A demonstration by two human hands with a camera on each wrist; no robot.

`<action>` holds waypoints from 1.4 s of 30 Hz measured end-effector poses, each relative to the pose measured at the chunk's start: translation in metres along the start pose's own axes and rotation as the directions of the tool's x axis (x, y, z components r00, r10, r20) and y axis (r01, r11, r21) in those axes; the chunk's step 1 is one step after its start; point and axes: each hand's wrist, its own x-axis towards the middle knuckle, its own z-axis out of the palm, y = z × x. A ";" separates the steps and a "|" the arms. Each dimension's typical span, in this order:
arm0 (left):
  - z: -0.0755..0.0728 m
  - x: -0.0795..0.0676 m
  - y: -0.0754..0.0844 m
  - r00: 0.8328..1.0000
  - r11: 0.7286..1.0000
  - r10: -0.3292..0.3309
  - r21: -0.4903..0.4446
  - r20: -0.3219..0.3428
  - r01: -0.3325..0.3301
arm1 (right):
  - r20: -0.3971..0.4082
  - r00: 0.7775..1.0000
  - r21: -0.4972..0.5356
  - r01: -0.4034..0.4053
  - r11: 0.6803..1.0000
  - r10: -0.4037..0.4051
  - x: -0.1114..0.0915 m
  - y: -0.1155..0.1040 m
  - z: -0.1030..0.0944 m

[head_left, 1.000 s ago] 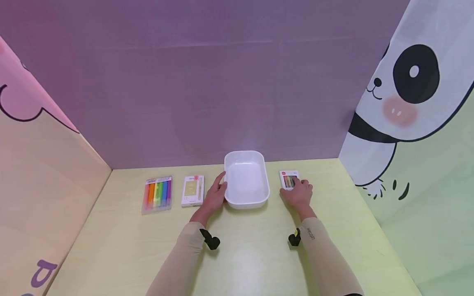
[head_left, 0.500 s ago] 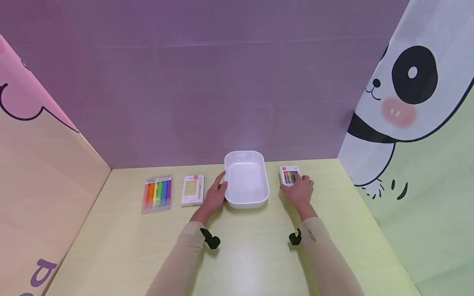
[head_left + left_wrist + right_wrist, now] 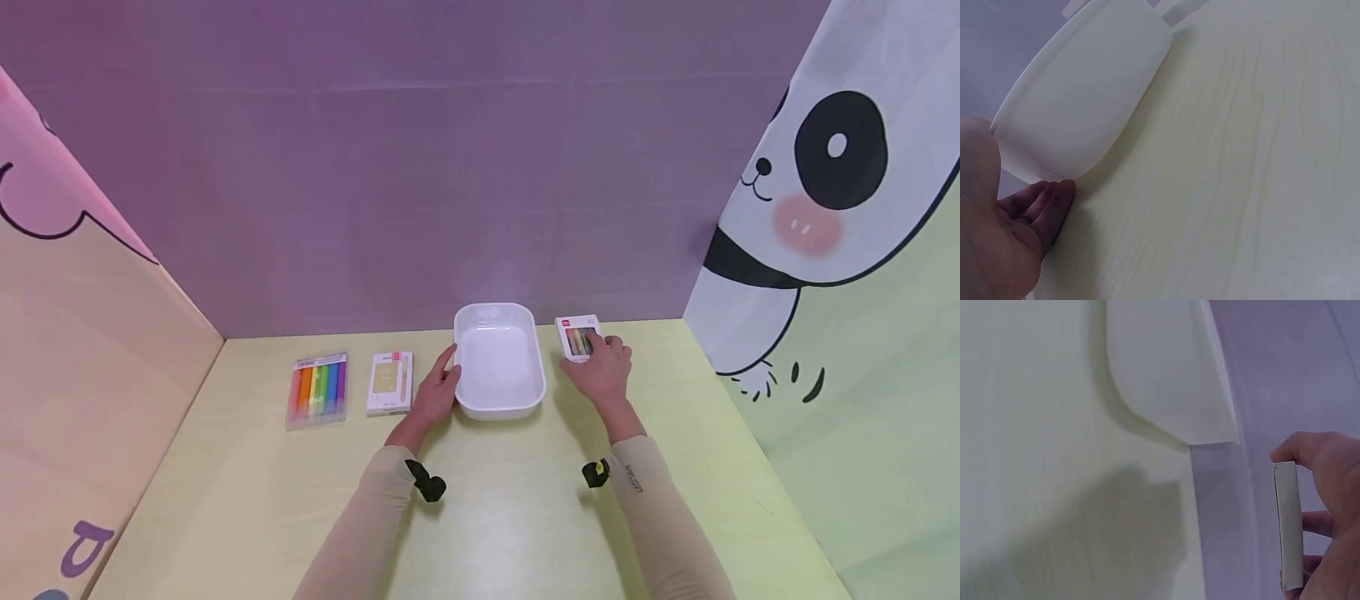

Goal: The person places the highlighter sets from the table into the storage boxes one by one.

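Note:
In the head view my left hand (image 3: 436,395) touches the left side of a white plastic basin (image 3: 498,358), its fingers fairly straight. The left wrist view shows fingertips at the lower corner of the basin (image 3: 1085,94) and the thumb up by its rim. My right hand (image 3: 606,371) pinches a small white box of coloured sticks (image 3: 577,340) between thumb and fingers, to the right of the basin. In the right wrist view that box (image 3: 1289,525) is seen edge-on, raised off the table, with the hand's shadow below.
Left of the basin lie a clear pack of rainbow-coloured markers (image 3: 318,392) and a white box with a gold panel (image 3: 389,383). A purple backdrop (image 3: 375,208) rises at the rear edge of the pale wood table (image 3: 495,517).
My right hand has lifted the small box of coloured sticks and moved it away from me and slightly left, toward the basin. The left hand and basin have stayed put.

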 end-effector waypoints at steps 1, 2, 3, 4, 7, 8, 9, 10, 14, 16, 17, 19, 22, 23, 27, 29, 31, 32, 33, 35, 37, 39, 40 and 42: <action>0.000 0.000 0.000 1.000 1.000 -0.001 0.001 -0.002 0.001 | 0.000 1.000 0.002 0.003 1.000 -0.003 0.000 -0.003 -0.001; 0.000 0.001 0.000 1.000 1.000 -0.003 0.000 -0.003 0.003 | 0.000 1.000 -0.001 0.005 1.000 -0.005 0.000 -0.006 -0.003; 0.000 0.001 0.000 1.000 1.000 -0.004 0.000 -0.003 0.004 | 0.000 1.000 -0.003 0.005 1.000 -0.005 0.001 -0.008 -0.004; 0.000 0.001 0.000 1.000 1.000 -0.006 -0.004 -0.002 0.006 | 0.000 1.000 -0.001 0.005 1.000 -0.005 0.001 -0.011 -0.005; 0.000 0.000 0.001 1.000 1.000 -0.010 -0.012 0.000 0.010 | -0.007 1.000 0.001 0.010 1.000 -0.010 0.001 -0.019 -0.008; 0.001 0.000 0.001 1.000 1.000 -0.010 -0.012 -0.001 0.010 | -0.012 1.000 0.008 0.015 1.000 -0.015 0.000 -0.022 -0.009; 0.001 0.000 0.001 1.000 1.000 -0.011 -0.012 -0.002 0.010 | -0.017 1.000 0.013 0.021 1.000 -0.021 0.000 -0.026 -0.010; 0.001 0.000 0.001 1.000 1.000 -0.011 -0.012 -0.004 0.011 | -0.021 0.999 0.017 0.030 0.999 -0.029 0.000 -0.029 -0.011; 0.002 0.000 0.001 1.000 1.000 -0.017 -0.020 -0.001 0.017 | -0.026 0.998 0.028 0.052 0.998 -0.051 -0.002 -0.041 -0.013; 0.002 -0.001 0.002 1.000 0.999 -0.020 -0.027 0.002 0.020 | -0.018 0.998 0.033 0.055 0.998 -0.054 -0.004 -0.047 -0.013; 0.002 -0.001 0.002 1.000 0.999 -0.022 -0.030 0.002 0.022 | -0.012 0.998 0.038 0.054 0.998 -0.053 -0.004 -0.050 -0.013; 0.001 -0.001 0.002 1.000 0.999 -0.023 -0.028 0.000 0.023 | -0.001 0.998 0.040 0.055 0.998 -0.055 -0.005 -0.057 -0.013; 0.001 -0.002 0.002 1.000 0.999 -0.021 -0.026 0.001 0.021 | 0.009 0.998 0.041 0.062 0.997 -0.063 -0.007 -0.066 -0.011; 0.001 -0.001 0.002 1.000 1.000 -0.019 -0.023 0.002 0.019 | 0.011 0.998 0.043 0.065 0.997 -0.065 -0.007 -0.070 -0.011; 0.000 -0.001 0.002 1.000 1.000 -0.015 -0.025 0.012 0.015 | 0.011 0.996 0.063 0.083 0.995 -0.084 -0.008 -0.082 -0.009; 0.000 -0.001 0.001 1.000 1.000 -0.016 -0.027 0.012 0.016 | 0.010 0.995 0.073 0.094 0.993 -0.095 -0.009 -0.087 -0.009; 0.000 -0.001 0.001 1.000 0.999 -0.018 -0.026 0.012 0.018 | 0.011 0.994 0.082 0.103 0.991 -0.104 -0.009 -0.092 -0.008; 0.000 0.000 0.000 1.000 0.999 -0.020 -0.028 0.013 0.020 | 0.014 0.994 0.083 0.105 0.991 -0.106 -0.010 -0.094 -0.008; 0.000 0.001 0.000 1.000 0.999 -0.022 -0.032 0.013 0.022 | 0.015 0.994 0.083 0.106 0.991 -0.108 -0.010 -0.096 -0.007; 0.000 0.001 0.000 1.000 0.999 -0.027 -0.036 0.015 0.027 | 0.022 0.994 0.082 0.104 0.991 -0.106 -0.011 -0.100 -0.005; 0.000 0.002 -0.001 0.999 0.999 -0.031 -0.041 0.017 0.032 | 0.029 0.994 0.077 0.105 0.991 -0.108 -0.011 -0.103 -0.002; 0.000 0.001 0.000 0.999 0.998 -0.035 -0.042 0.015 0.036 | 0.031 0.994 0.069 0.107 0.992 -0.109 -0.012 -0.105 0.001; 0.000 0.001 0.000 0.999 0.998 -0.037 -0.041 0.015 0.038 | 0.035 0.993 0.067 0.107 0.992 -0.110 -0.012 -0.106 0.003; 0.001 0.000 0.001 0.999 0.998 -0.041 -0.039 0.013 0.041 | 0.041 0.993 0.064 0.107 0.992 -0.110 -0.014 -0.108 0.005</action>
